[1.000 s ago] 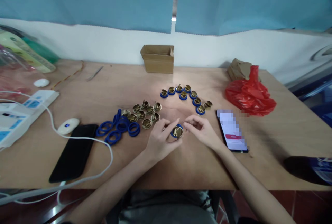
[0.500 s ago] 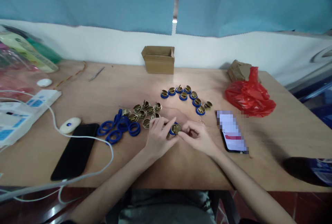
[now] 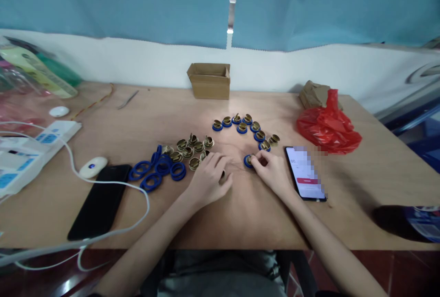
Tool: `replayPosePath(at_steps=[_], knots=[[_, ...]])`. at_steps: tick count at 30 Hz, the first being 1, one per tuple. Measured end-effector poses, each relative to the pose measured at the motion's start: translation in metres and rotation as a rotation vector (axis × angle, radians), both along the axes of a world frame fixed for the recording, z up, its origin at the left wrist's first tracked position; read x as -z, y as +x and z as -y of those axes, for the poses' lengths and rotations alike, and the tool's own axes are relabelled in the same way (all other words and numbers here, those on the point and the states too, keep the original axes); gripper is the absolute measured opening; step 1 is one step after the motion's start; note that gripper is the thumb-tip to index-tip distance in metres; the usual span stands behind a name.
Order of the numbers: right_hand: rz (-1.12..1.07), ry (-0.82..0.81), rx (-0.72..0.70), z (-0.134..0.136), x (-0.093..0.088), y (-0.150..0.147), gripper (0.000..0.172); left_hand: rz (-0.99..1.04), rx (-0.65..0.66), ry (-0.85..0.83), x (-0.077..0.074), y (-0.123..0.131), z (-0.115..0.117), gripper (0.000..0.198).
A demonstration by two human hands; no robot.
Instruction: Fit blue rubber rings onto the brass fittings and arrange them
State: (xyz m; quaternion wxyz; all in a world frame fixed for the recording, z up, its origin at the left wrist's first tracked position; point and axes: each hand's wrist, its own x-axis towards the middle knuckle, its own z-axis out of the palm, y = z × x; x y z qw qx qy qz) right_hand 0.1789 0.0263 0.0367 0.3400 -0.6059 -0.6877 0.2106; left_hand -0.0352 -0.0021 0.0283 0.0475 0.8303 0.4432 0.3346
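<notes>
My right hand [image 3: 273,172] pinches the upright tab of a round brass fitting with a blue ring [image 3: 247,161] around its base. My left hand [image 3: 210,178] is open over the table, thumb and fingers apart. A small dark bit shows between them, too hidden to name. Just beyond my left hand lie several bare brass fittings [image 3: 187,152], each with a flap standing up. Several loose blue rings [image 3: 151,181] are heaped left of these. Brass fittings seated in blue rings [image 3: 242,127] form a curved row at the back, and one bare fitting [image 3: 274,140] lies beside it.
A cardboard box [image 3: 210,87] stands against the wall. On the right are a lit phone [image 3: 304,175], a red plastic bag [image 3: 328,127] and a dark bottle [image 3: 409,223]. On the left lie a black phone [image 3: 98,203], white cables, a power strip [image 3: 58,134] and tweezers [image 3: 128,99].
Both hands were together at one ringed fitting. My right hand has carried it right and away from me, toward the end of the curved row. My left hand has let go and opened.
</notes>
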Motion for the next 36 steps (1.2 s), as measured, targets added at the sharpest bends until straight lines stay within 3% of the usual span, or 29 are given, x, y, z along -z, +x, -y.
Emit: replayPosePath(at_steps=[6, 12, 15, 17, 20, 24, 27, 31, 36], knots=[[-0.012, -0.05, 0.086, -0.012, 0.011, -0.003, 0.029, -0.157, 0.027, -0.137, -0.015, -0.023, -0.006, 0.012], [-0.282, -0.008, 0.105, -0.027, 0.025, -0.006, 0.035, -0.227, 0.024, -0.304, -0.016, -0.024, -0.005, 0.022], [-0.251, 0.061, 0.118, -0.027, 0.024, -0.006, 0.034, -0.287, 0.027, -0.334, -0.013, -0.02, -0.004, 0.029], [-0.209, 0.089, 0.106, -0.025, 0.022, -0.005, 0.032, -0.328, 0.027, -0.334, -0.011, -0.019, -0.004, 0.024], [-0.177, 0.101, 0.062, -0.02, 0.017, -0.007, 0.026, -0.356, 0.027, -0.339, -0.008, -0.018, -0.005, 0.011], [-0.214, 0.02, -0.078, -0.012, 0.016, -0.012, 0.02, -0.362, 0.023, -0.326, -0.005, -0.018, -0.006, 0.014], [-0.372, -0.096, -0.221, -0.006, 0.017, -0.018, 0.021, -0.358, 0.007, -0.317, -0.002, -0.017, -0.007, 0.017], [-0.657, -0.196, -0.337, -0.002, 0.016, -0.023, 0.027, -0.13, 0.008, -0.32, -0.001, -0.015, -0.006, 0.014], [-0.863, -0.363, -0.328, -0.001, 0.009, -0.019, 0.03, 0.486, 0.131, -0.468, -0.001, -0.007, -0.005, 0.026]])
